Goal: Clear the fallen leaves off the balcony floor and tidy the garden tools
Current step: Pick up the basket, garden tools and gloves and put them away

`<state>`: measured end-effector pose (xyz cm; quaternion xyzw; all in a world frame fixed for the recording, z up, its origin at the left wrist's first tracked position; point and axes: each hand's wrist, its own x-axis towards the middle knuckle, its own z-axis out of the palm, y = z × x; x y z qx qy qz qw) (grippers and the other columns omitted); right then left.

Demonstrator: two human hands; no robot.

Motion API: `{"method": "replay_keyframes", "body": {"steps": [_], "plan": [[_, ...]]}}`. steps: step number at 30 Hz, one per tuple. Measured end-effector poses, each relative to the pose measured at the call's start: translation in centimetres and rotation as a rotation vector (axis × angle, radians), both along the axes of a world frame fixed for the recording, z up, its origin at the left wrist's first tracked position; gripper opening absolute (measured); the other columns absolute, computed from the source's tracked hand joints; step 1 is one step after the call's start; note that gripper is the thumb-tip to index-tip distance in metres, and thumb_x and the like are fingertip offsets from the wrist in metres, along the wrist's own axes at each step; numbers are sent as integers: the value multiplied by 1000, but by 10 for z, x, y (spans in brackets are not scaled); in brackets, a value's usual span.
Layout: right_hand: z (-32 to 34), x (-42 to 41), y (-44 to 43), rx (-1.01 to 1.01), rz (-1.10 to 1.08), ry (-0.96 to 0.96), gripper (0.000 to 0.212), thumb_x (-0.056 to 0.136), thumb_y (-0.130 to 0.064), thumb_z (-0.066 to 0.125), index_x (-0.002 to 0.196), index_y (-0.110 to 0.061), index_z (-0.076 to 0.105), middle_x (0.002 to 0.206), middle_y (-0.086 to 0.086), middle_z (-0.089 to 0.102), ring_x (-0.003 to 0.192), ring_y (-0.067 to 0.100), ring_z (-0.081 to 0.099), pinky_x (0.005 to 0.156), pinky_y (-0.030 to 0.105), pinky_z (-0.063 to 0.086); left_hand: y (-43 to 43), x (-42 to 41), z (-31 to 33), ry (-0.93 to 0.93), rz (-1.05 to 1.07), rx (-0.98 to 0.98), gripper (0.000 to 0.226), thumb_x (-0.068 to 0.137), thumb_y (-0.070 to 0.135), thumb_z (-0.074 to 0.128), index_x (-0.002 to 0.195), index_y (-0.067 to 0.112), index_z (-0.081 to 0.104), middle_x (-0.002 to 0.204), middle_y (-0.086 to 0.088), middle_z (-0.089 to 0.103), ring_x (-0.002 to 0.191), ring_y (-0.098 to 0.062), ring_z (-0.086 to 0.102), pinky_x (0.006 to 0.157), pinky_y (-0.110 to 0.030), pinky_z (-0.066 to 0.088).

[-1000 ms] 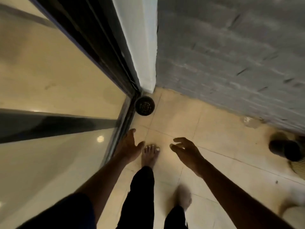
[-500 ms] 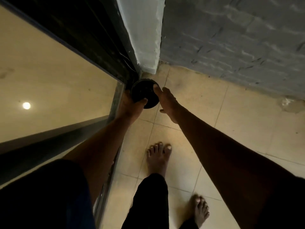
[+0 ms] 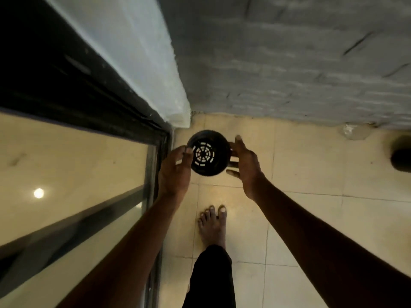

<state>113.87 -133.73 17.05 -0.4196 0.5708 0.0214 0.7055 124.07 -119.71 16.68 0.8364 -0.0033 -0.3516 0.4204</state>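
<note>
A small black plastic pot [image 3: 208,153] with a slotted drainage base hangs just above the tiled floor in the corner, its open mouth facing me. Light floor shows through the slots. My left hand [image 3: 175,172] grips its left rim with thumb and fingers. My right hand [image 3: 245,165] cups the pot's right side, fingers along the wall and thumb underneath. No fallen leaves show in this view.
A glass sliding door [image 3: 73,174] and its dark frame run along the left. A white pillar [image 3: 155,70] meets a grey brick wall [image 3: 300,63] behind the pot. Another dark pot [image 3: 401,156] sits at the right edge, with a pale scrap [image 3: 353,132] at the wall's foot. My bare foot [image 3: 212,225] stands below.
Both hands reached forward to the pot in the corner, took hold of it and lifted it off the floor, so its slotted base now shows.
</note>
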Motion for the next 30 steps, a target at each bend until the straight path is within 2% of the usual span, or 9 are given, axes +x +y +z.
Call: {"method": "replay_keyframes", "body": {"steps": [4,6,10,16,20,23,26,28,30], "plan": [[63,-53,-11,-65,-75,-49,47,106,-55,37,122,-24,68,112,-3,72,104,19,67,87,38,53,-17,-23,57,95,-32,-106,23,94,50,64,112,38,70,119,1,74,114,-21,68,99,-51,55],[101,-84,-16,-117,-133,-72,54,106,-57,31,127,-23,67,117,1,73,105,20,69,84,36,53,-31,-39,97,125,-94,-169,10,102,44,60,107,42,68,105,13,76,109,-18,69,93,-43,56],[194,-145,-16,-247,-279,-94,64,107,-57,23,134,-19,66,119,4,73,107,20,69,81,33,50,-63,-80,194,90,-215,-244,20,107,37,51,105,38,71,96,17,76,103,-17,71,87,-41,54],[391,-243,0,-535,-461,-126,40,110,-44,35,110,-30,72,106,-3,75,98,14,68,84,33,53,-90,-180,385,83,-356,-362,26,107,35,54,90,29,73,93,7,74,106,-32,69,95,-51,53],[514,-337,29,-730,-598,-38,36,106,-52,44,103,-35,76,100,-8,77,96,12,69,87,40,55,-84,-276,512,130,-452,-470,22,107,34,53,101,28,73,108,-1,75,108,-25,69,97,-49,54],[580,-400,70,-772,-814,3,31,107,-43,50,90,-42,77,96,-10,78,95,13,70,86,42,55,-69,-348,583,196,-514,-541,22,107,31,53,108,22,74,117,-1,73,116,-24,66,105,-50,52],[624,-455,102,-754,-1040,-1,30,107,-35,53,91,-25,76,95,9,77,87,18,64,78,41,52,-72,-415,630,285,-657,-555,34,107,33,53,134,17,68,135,1,68,127,-17,61,114,-51,45],[645,-489,112,-790,-1157,11,36,107,-34,54,89,-11,75,92,22,72,84,19,59,74,38,47,-81,-456,653,329,-766,-588,35,107,31,54,136,15,67,135,-2,68,127,-18,62,114,-53,45],[659,-523,114,-837,-1257,50,43,104,-39,57,93,0,71,96,29,70,84,19,59,76,45,52,-91,-496,670,362,-878,-633,36,107,29,54,137,13,65,136,-4,67,128,-19,62,115,-53,44]]}}
